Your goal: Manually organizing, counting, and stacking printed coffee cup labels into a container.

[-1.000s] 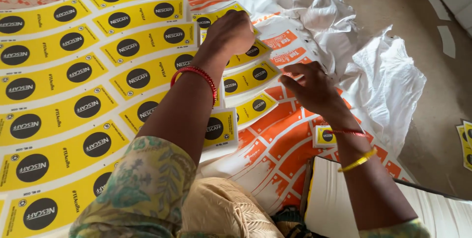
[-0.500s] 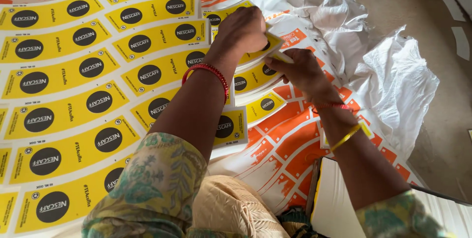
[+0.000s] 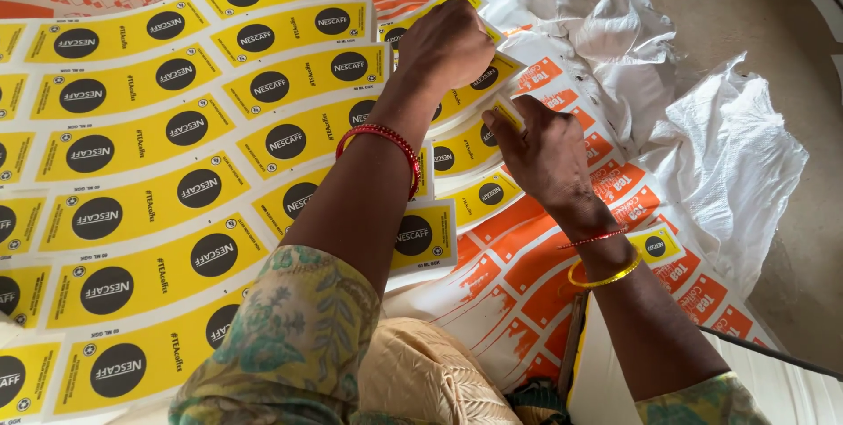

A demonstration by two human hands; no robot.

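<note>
Where the printed sheets overlap, left hand (image 3: 448, 43) closed in a loose fist, knuckles up, pressing on the top yellow label strip (image 3: 487, 82). Right hand (image 3: 544, 148) just beside it, fingers curled, pinching the edge of the same strip near its right end. Red bangle (image 3: 382, 140) on the left wrist, yellow bangle (image 3: 606, 276) on the right. Rows of yellow labels (image 3: 176, 126) spread to the left. Orange printed sheets (image 3: 527, 284) underneath, white sacking (image 3: 729, 153) to the right.
</note>
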